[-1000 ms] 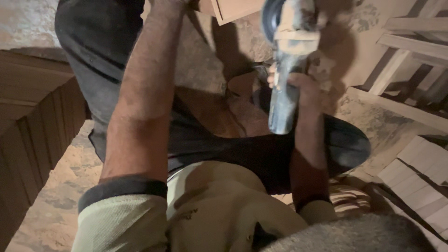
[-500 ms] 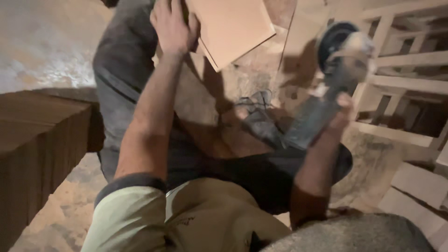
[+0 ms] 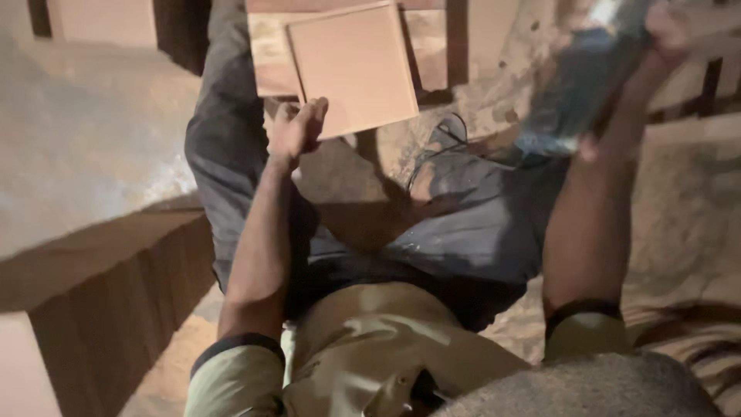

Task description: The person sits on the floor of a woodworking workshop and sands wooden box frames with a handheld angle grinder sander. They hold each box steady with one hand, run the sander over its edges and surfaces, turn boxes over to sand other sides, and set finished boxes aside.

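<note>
While the left hand (image 3: 297,127) fingers pinch the square tile's (image 3: 351,66) lower-left edge, the right hand (image 3: 633,73) grips a blurred grinder (image 3: 575,96).

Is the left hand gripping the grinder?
No, the left hand holds the square tile; the grinder is in the right hand.

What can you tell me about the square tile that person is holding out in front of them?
The tile is a flat, thin square slab, plain reddish-tan with a matte, clay-like face and a paler edge. It looks whole, tilted slightly clockwise, held face up above the lap. The left hand grips its lower left corner. Behind it sits another similar slab, partly covered.
</note>
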